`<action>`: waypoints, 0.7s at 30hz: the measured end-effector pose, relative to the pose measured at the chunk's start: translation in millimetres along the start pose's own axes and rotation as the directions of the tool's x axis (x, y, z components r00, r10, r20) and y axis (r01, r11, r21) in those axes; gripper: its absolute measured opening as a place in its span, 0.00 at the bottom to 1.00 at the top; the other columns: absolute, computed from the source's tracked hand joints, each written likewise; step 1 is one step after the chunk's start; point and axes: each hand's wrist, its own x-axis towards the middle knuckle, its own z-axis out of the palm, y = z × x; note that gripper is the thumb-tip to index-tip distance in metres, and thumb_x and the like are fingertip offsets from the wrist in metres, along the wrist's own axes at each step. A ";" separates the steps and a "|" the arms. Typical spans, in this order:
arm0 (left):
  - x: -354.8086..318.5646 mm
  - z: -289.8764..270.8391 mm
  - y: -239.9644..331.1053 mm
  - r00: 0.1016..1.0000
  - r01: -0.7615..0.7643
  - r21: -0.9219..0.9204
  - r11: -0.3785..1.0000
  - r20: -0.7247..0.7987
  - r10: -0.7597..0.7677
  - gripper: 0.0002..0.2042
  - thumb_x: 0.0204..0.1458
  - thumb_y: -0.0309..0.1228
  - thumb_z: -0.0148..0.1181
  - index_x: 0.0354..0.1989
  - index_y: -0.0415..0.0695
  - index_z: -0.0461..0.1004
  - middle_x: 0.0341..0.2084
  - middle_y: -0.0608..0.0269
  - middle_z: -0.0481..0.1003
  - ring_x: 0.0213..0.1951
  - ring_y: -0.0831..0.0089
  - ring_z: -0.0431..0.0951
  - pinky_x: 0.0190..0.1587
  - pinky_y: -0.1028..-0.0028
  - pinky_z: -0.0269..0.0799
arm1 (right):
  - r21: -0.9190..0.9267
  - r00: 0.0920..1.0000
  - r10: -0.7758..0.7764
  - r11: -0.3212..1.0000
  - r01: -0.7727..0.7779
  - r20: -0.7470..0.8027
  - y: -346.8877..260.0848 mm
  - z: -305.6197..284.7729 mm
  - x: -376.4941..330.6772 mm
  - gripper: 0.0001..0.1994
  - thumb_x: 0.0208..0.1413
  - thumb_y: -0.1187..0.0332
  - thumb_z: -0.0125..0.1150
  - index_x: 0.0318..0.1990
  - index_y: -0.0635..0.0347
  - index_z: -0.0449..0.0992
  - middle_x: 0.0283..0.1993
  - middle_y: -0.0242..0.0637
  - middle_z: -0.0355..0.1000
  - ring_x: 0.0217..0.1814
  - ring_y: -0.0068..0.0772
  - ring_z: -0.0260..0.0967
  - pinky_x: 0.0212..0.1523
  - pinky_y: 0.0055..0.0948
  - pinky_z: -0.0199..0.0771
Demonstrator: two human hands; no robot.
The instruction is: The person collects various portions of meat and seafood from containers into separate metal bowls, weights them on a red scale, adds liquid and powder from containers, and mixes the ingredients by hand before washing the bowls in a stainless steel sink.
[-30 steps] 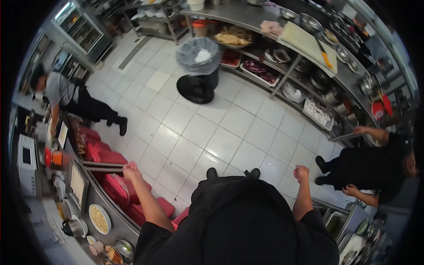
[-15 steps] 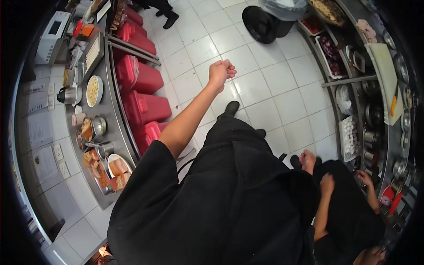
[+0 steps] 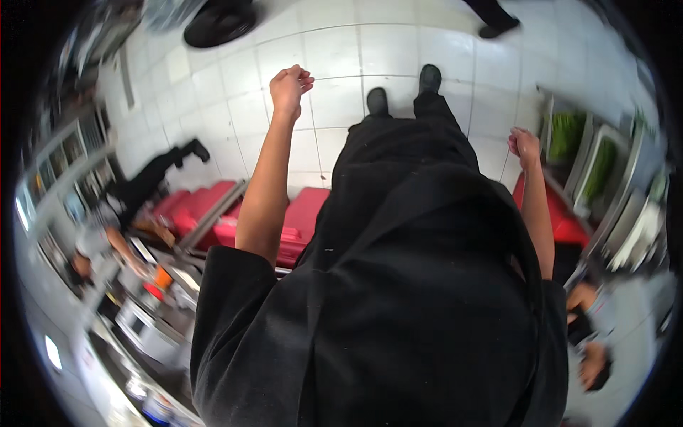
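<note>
My left hand (image 3: 290, 87) is held out over the tiled floor (image 3: 334, 96), its fingers loosely curled with nothing seen in them. It touches nothing. Off to my right, my right hand (image 3: 525, 146) hangs with its fingers curled in, and no object shows in it. A red bin (image 3: 551, 213) stands behind that forearm, and the nearest things to this hand are racks with green produce (image 3: 567, 135). My dark shoes (image 3: 429, 78) rest on the tiles between the two hands.
Red bins (image 3: 306, 213) line the counter behind me. At left a person (image 3: 107, 228) reaches over a counter; another person (image 3: 594, 363) is at lower right. A black bin lid (image 3: 220, 23) is at the upper left. Someone's dark leg (image 3: 492, 14) shows at the top right.
The view has swung to the right, so the counter and bins now lie behind me. My right hand has come away from beside a co-worker and shows apart. Both hands stay curled.
</note>
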 end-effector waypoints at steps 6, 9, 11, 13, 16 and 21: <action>-34.1 165.0 21.6 0.900 -0.147 0.218 0.965 0.433 0.039 0.09 0.53 0.30 0.49 0.31 0.35 0.69 0.28 0.57 0.73 0.29 0.68 0.75 0.33 0.72 0.73 | 0.415 0.941 0.251 0.899 -0.140 -0.227 136.4 -92.3 -48.8 0.04 0.49 0.67 0.55 0.29 0.54 0.69 0.21 0.28 0.65 0.19 0.21 0.62 0.19 0.19 0.61; -46.9 236.5 9.1 0.815 -0.244 0.342 0.907 0.579 0.001 0.10 0.53 0.31 0.50 0.30 0.35 0.69 0.27 0.57 0.73 0.29 0.69 0.75 0.33 0.73 0.73 | 0.585 0.882 0.372 0.798 -0.146 -0.287 185.1 -102.9 -40.5 0.05 0.47 0.67 0.57 0.28 0.55 0.69 0.21 0.30 0.66 0.19 0.22 0.64 0.17 0.21 0.62; -60.4 289.7 14.7 0.791 -0.285 0.442 0.850 0.610 -0.052 0.11 0.54 0.32 0.49 0.30 0.34 0.70 0.26 0.57 0.73 0.29 0.70 0.75 0.34 0.74 0.73 | 0.629 0.888 0.348 0.772 -0.089 -0.301 179.5 -117.9 -19.5 0.05 0.47 0.67 0.57 0.28 0.55 0.68 0.20 0.30 0.65 0.19 0.22 0.64 0.17 0.21 0.62; -60.5 330.1 37.2 0.735 -0.415 0.484 0.770 0.677 -0.029 0.11 0.54 0.32 0.49 0.31 0.35 0.70 0.26 0.57 0.73 0.29 0.70 0.76 0.34 0.74 0.73 | 0.637 0.912 0.289 0.770 -0.042 -0.290 162.5 -116.4 -8.2 0.05 0.47 0.68 0.57 0.28 0.56 0.69 0.20 0.30 0.65 0.18 0.22 0.63 0.17 0.21 0.62; -48.6 395.5 56.9 0.633 -0.620 0.405 0.672 0.764 0.124 0.11 0.53 0.32 0.50 0.28 0.34 0.72 0.23 0.58 0.75 0.25 0.72 0.77 0.27 0.76 0.72 | 0.659 0.906 0.277 0.752 0.004 -0.321 120.8 -160.5 28.1 0.04 0.46 0.69 0.57 0.29 0.58 0.70 0.20 0.31 0.66 0.19 0.21 0.64 0.18 0.21 0.63; 20.6 423.4 78.1 0.652 -0.735 0.507 0.451 0.711 0.264 0.11 0.50 0.32 0.51 0.24 0.35 0.72 0.15 0.59 0.73 0.19 0.74 0.71 0.24 0.73 0.68 | 0.627 0.948 0.047 0.760 0.171 -0.315 -27.1 -224.1 93.3 0.04 0.47 0.69 0.55 0.28 0.59 0.72 0.20 0.30 0.67 0.19 0.20 0.63 0.18 0.21 0.62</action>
